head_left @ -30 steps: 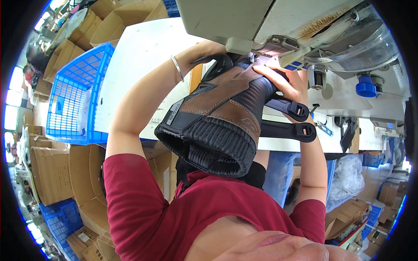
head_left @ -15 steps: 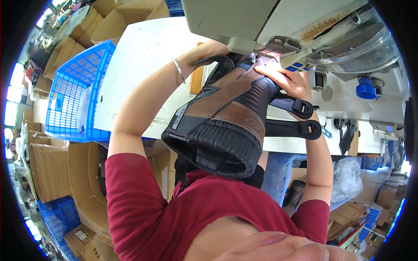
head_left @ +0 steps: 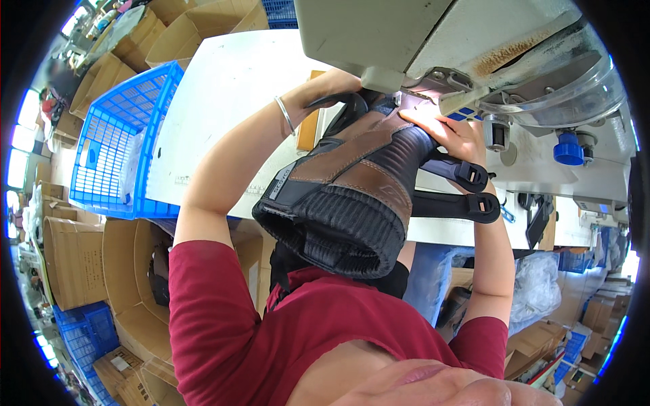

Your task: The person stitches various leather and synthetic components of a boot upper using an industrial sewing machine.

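Observation:
A brown-and-black boot (head_left: 352, 159) with stitched panels lies under the head of a grey sewing machine (head_left: 369, 40). Its ribbed black cuff gapes toward me, and two black buckle straps (head_left: 467, 206) stick out on the right. My right hand (head_left: 460, 140) grips the boot's far right side, fingers stretched forward beside the lit stitching area. On the far left side my left hand (head_left: 336, 82) reaches behind a curved black strap (head_left: 349, 108); its fingers are hidden by the strap and machine head. The boot's far end is also hidden.
At left, a blue plastic crate (head_left: 112, 149) stands against the white worktable (head_left: 227, 88). Open cardboard boxes (head_left: 132, 284) sit below it. A clear round cover (head_left: 569, 88) and blue knob (head_left: 567, 149) project from the machine at right. Clear plastic bags (head_left: 535, 287) lie lower right.
The view has shifted slightly, so the machine appears a little farther right. Both hands stay at the boot's far end, and the boot has barely moved.

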